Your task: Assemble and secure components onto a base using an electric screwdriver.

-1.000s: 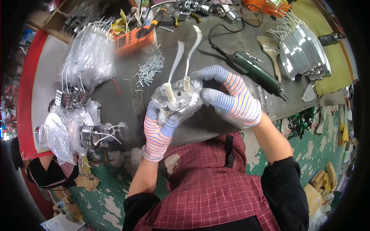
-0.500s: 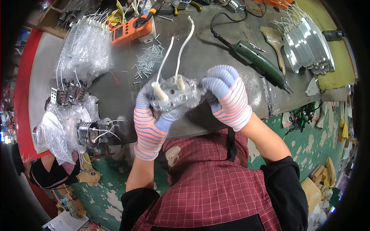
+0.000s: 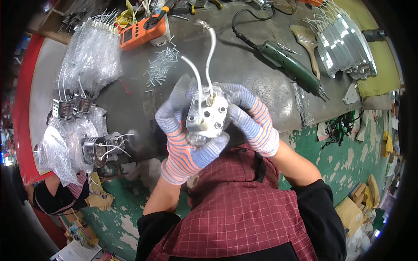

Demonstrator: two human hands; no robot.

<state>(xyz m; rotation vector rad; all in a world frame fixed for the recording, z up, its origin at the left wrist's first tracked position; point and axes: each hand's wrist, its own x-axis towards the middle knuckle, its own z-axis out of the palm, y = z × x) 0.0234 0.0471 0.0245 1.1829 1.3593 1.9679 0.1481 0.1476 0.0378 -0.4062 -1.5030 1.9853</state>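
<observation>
Between my hands is a silvery metal block [image 3: 212,116] with several bolt holes in its upper face. Two white sleeved wires [image 3: 212,48] rise from it, and clear plastic film shows around its edges. My left hand [image 3: 180,141], in a striped knit glove, is closed around the block's left and near sides, its thumb along the near edge. That hand's upper fingers are blurred. My right hand [image 3: 257,122], gloved alike, grips the right side with bent fingers near the film. Its fingertips are partly hidden behind the block.
Loose screws [image 3: 161,65] lie beyond my left hand, near an orange multimeter [image 3: 143,32]. A green electric screwdriver [image 3: 289,67] and a brush [image 3: 307,41] lie right. Bubble-wrapped parts [image 3: 89,56] and wired metal bands [image 3: 102,148] sit left; stacked metal strips [image 3: 346,48] far right.
The block has turned upright, its holed face now more toward me, and its wires have swung. My left thumb has come up along its near edge; my right hand has shifted left and down.
</observation>
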